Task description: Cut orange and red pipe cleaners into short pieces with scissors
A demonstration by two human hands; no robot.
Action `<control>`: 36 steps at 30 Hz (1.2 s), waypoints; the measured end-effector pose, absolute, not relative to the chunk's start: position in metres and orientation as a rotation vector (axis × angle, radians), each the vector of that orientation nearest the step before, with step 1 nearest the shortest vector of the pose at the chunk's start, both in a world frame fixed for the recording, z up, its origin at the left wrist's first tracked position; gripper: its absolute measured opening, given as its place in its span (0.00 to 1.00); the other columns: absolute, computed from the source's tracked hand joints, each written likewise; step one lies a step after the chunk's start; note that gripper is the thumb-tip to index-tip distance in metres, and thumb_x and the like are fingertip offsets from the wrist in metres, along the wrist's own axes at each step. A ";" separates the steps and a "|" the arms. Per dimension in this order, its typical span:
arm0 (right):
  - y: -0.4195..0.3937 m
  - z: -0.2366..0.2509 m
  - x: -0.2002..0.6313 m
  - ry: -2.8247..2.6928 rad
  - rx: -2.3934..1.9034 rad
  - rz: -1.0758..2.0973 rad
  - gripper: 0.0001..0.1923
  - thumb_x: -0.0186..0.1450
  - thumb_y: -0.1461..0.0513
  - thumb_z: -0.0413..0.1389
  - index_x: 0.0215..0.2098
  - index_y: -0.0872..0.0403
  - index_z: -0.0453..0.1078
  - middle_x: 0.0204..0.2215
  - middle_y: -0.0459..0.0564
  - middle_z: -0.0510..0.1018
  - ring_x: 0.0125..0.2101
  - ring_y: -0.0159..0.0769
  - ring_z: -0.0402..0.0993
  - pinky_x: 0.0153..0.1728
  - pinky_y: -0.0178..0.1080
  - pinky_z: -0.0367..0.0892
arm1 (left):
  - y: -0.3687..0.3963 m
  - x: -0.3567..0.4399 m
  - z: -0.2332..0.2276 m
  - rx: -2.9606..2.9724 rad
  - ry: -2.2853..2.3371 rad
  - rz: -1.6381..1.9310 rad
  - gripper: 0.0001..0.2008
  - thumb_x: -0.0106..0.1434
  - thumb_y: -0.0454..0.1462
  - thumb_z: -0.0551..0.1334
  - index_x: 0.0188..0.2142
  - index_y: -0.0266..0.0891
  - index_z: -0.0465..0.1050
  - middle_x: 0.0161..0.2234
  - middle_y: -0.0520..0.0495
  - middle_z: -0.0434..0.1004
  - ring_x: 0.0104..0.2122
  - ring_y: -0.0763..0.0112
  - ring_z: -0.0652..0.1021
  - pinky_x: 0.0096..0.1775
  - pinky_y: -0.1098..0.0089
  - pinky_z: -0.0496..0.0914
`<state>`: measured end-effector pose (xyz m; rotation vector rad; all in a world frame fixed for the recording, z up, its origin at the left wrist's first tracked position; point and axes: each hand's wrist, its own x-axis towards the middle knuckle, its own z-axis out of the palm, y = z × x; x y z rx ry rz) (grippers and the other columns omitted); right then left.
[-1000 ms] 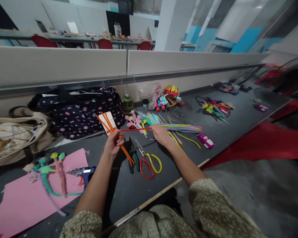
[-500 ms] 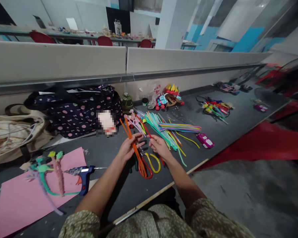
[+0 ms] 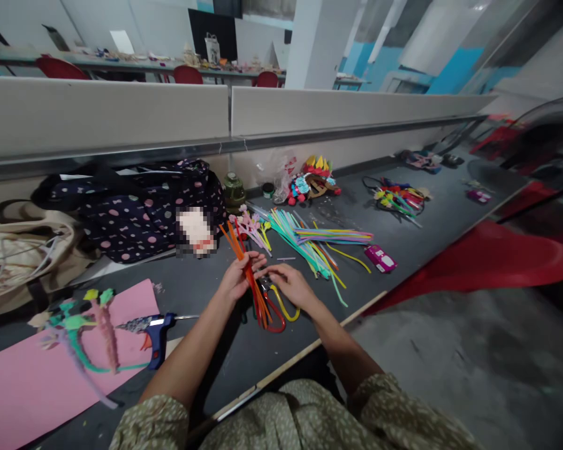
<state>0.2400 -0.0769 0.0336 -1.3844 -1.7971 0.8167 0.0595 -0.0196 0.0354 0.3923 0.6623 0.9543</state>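
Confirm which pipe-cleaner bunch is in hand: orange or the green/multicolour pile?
The orange bunch. The left hand grips it, with the right hand meeting it, above the scissors. The green/multicolour pile lies untouched on the desk beyond.

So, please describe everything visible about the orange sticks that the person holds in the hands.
The orange sticks are a small bundle of thin, long stems, with a red one among them; they look like fuzzy craft wire, though blur hides the texture. They slant from upper left, near the dotted bag, down to the right over the scissors. The upper ends fan apart slightly. The left hand grips them at the middle, and the right hand touches them from the other side, above the dark table.
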 end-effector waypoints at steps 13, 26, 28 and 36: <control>-0.013 0.029 0.413 -1.865 -2.115 -0.111 0.24 0.61 0.67 0.52 0.55 0.58 0.69 0.54 0.62 0.72 0.53 0.52 0.65 0.53 0.50 0.61 | -0.017 0.057 0.044 0.246 0.580 0.961 0.08 0.68 0.31 0.56 0.35 0.31 0.72 0.20 0.57 0.56 0.15 0.84 0.57 0.18 0.80 0.55; 0.041 0.082 0.428 -2.194 -2.116 -0.074 0.21 0.65 0.64 0.50 0.56 0.54 0.68 0.49 0.60 0.78 0.48 0.49 0.71 0.51 0.48 0.57 | -0.013 0.053 0.037 0.270 0.568 0.945 0.06 0.68 0.31 0.57 0.35 0.31 0.71 0.20 0.57 0.57 0.15 0.84 0.57 0.19 0.80 0.54; 0.045 0.093 0.431 -2.222 -2.086 0.003 0.21 0.66 0.62 0.51 0.57 0.54 0.67 0.50 0.59 0.78 0.47 0.48 0.72 0.47 0.44 0.61 | -0.013 0.053 0.038 0.260 0.575 0.939 0.07 0.68 0.31 0.56 0.35 0.31 0.71 0.20 0.56 0.57 0.15 0.84 0.57 0.19 0.80 0.55; 0.051 0.082 0.435 -2.252 -1.889 0.425 0.18 0.67 0.61 0.53 0.53 0.57 0.73 0.46 0.51 0.81 0.42 0.42 0.75 0.44 0.38 0.68 | -0.014 0.053 0.039 0.240 0.579 0.946 0.05 0.67 0.31 0.57 0.35 0.31 0.71 0.20 0.57 0.57 0.15 0.84 0.58 0.18 0.80 0.55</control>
